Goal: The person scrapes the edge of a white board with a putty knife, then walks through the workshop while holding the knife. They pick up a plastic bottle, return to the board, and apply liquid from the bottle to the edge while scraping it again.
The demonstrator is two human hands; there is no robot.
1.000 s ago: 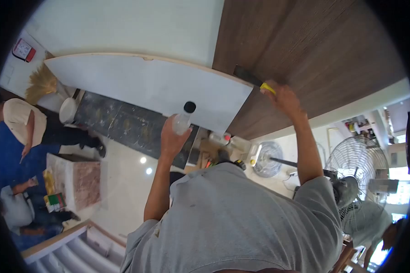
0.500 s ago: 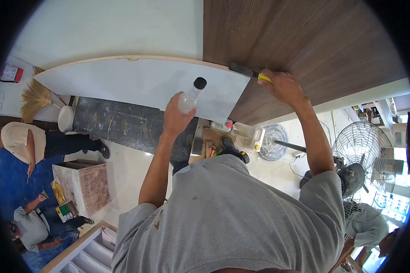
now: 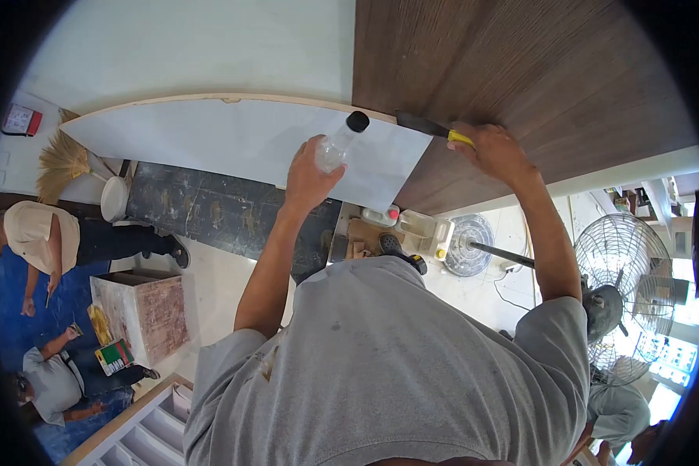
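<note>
My left hand (image 3: 312, 171) is wrapped around a clear plastic bottle (image 3: 333, 154) with a black cap, tilted with its cap up and to the right. It overlaps the white board (image 3: 210, 132), whose curved upper edge shows bare wood. A putty knife (image 3: 421, 124) with a dark blade and yellow handle is gripped in my right hand (image 3: 495, 155). The blade's tip lies at the board's upper right edge, against the dark wood-grain panel (image 3: 520, 70). Part of the knife's handle is hidden in my fingers.
Plastic jugs (image 3: 443, 237) stand on the floor below the board. A cage fan (image 3: 621, 264) is at the right. Two people sit at the left near a box (image 3: 159, 318); another person is at lower right. A broom (image 3: 66, 167) leans by the far-left wall.
My left hand and the bottle have shifted slightly up and right. My right hand with the putty knife sits a little farther right in view; the whole view has shifted slightly.
</note>
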